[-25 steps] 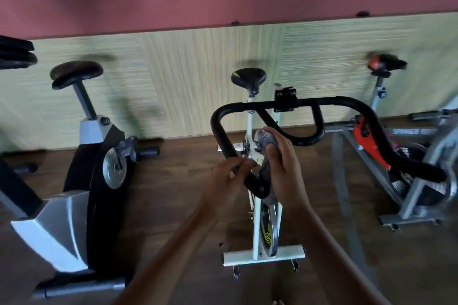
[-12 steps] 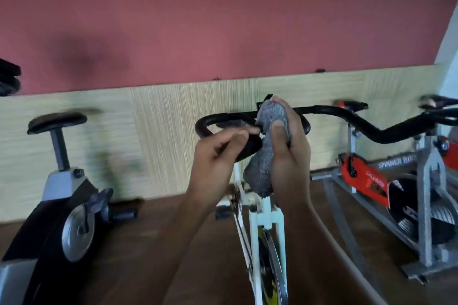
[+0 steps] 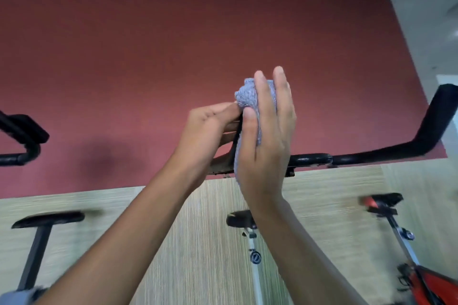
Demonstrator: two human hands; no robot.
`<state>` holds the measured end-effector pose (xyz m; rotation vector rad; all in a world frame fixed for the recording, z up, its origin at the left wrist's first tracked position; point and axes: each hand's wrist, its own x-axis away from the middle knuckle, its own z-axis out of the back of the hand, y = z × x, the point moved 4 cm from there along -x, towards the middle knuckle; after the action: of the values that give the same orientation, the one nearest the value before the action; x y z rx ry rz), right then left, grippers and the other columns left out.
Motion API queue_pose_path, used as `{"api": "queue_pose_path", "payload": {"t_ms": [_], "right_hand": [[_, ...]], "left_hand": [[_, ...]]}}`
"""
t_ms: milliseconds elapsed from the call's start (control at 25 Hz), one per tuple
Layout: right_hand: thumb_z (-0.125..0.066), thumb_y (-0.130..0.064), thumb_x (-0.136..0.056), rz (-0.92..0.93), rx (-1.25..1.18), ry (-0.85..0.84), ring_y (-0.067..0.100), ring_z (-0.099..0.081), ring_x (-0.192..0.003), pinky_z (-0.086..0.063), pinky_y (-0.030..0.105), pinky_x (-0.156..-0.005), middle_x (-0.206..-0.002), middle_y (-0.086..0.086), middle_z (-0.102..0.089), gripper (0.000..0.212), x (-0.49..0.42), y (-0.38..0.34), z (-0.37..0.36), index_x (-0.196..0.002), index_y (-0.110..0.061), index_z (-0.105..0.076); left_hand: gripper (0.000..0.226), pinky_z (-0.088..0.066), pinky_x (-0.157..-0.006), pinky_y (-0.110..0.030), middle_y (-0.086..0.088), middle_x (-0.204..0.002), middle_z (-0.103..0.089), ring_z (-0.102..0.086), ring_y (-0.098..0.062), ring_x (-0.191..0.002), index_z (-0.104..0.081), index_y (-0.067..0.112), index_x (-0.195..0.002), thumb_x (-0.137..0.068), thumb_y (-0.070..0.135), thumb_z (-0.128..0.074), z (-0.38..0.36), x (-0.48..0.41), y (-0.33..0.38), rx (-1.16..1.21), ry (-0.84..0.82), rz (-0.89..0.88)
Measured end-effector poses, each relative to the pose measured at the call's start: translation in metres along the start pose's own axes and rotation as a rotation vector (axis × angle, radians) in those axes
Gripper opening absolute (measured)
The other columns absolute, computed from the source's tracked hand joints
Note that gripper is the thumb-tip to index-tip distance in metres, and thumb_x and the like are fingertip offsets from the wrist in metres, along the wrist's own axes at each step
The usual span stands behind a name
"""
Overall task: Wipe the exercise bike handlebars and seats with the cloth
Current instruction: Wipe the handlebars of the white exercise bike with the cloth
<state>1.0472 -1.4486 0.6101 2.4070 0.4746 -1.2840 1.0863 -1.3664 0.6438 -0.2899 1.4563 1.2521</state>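
Grey cloth (image 3: 247,96), bunched on the centre handlebar (image 3: 309,160): my right hand (image 3: 267,141) clamps it between thumb and fingers, and my left hand (image 3: 208,136) pinches its left edge. Risk: the loose bunch slides off the bar, leaving patches unwiped.

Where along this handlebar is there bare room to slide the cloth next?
Free: the handlebar right of the right hand, from the centre clamp to the upturned end. Crowded: the middle, where the left hand and cloth bunch together.

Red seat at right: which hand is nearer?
Right. The right hand, holding the cloth on the handlebar, is up and left of the red seat; the left hand grips the handlebar farther left.
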Motion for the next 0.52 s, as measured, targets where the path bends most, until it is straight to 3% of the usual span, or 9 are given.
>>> {"api": "queue_pose_path", "payload": {"t_ms": [160, 360, 520], "right_hand": [[-0.038, -0.01, -0.107, 0.072, 0.033, 0.055, 0.042, -0.021, -0.15, -0.027, 0.048, -0.122, -0.159, 0.016, -0.017, 0.046, 0.032, 0.016, -0.022, -0.152, -0.009, -0.029], [-0.04, -0.001, -0.104, 0.068, -0.017, 0.133, 0.047, -0.023, -0.148, -0.03, 0.058, -0.118, -0.157, 0.018, -0.017, 0.045, 0.034, 0.018, -0.025, -0.148, -0.002, -0.031], [-0.038, -0.006, -0.106, 0.067, 0.009, 0.162, 0.028, -0.015, -0.154, -0.024, 0.048, -0.123, -0.16, 0.002, -0.014, 0.048, 0.061, 0.022, -0.036, -0.152, -0.017, -0.03]], "left_hand": [[0.028, -0.04, -0.046, -0.018, -0.009, -0.083, -0.067, -0.059, -0.013, -0.062, -0.073, 0.003, -0.112, -0.099, 0.022, -0.058, 0.004, -0.002, -0.002, 0.001, -0.041, -0.016], [0.027, -0.043, -0.046, -0.011, -0.006, -0.091, -0.072, -0.064, -0.008, -0.065, -0.072, 0.008, -0.119, -0.104, 0.015, -0.051, 0.011, 0.001, -0.005, -0.009, -0.135, -0.051], [0.026, -0.044, -0.05, -0.02, -0.014, -0.088, -0.071, -0.06, -0.012, -0.066, -0.074, 0.016, -0.117, -0.105, 0.017, -0.051, 0.025, 0.005, -0.029, -0.101, -0.137, -0.049]]}}
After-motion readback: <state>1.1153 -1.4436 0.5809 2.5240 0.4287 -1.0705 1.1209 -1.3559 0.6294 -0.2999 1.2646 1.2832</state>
